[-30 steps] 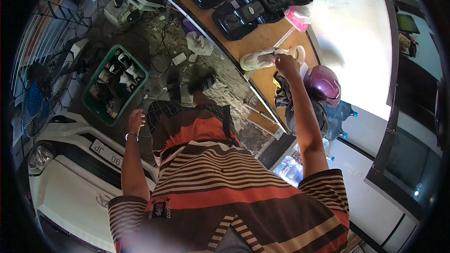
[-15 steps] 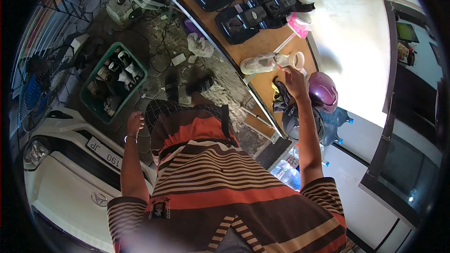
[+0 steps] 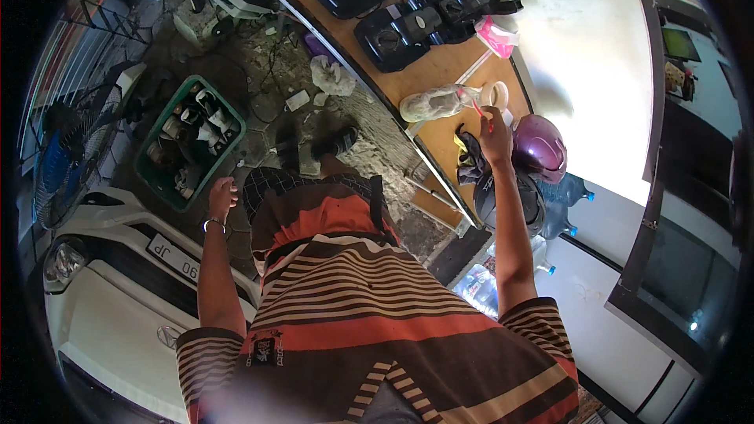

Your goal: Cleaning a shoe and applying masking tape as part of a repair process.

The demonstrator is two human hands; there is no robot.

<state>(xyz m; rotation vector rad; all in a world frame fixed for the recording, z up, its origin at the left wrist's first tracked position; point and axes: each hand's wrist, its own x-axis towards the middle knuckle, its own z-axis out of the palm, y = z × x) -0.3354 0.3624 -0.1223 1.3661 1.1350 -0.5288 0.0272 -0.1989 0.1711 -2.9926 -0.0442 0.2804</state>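
My right hand [image 3: 495,140] reaches over the wooden table at its right side, closed around a slim red tool [image 3: 480,110] whose exact kind is too small to make out. Just beyond its fingertips are a shoe wrapped in clear plastic [image 3: 430,104] and a pale roll of tape [image 3: 495,95]. Beside that wrist lies a black and yellow cloth-like item [image 3: 469,155], with a purple helmet [image 3: 540,149] on its other side. My left hand [image 3: 223,197] hangs low at my left with fingers curled, and nothing shows in it. The green crate [image 3: 149,175] is nearest to it.
Black molded plastic parts [image 3: 408,27] and a pink-and-white packet [image 3: 498,34] rest on the table [image 3: 330,20]. Left of me stand a white car [image 3: 118,310] and a fan [image 3: 75,149]. A crumpled bag [image 3: 333,76] lies on the stone floor. Water bottles [image 3: 556,220] are at the right.
My right hand has drawn back slightly from the wrapped shoe, and the red tool shows more clearly. My left hand has shifted a little to the left.
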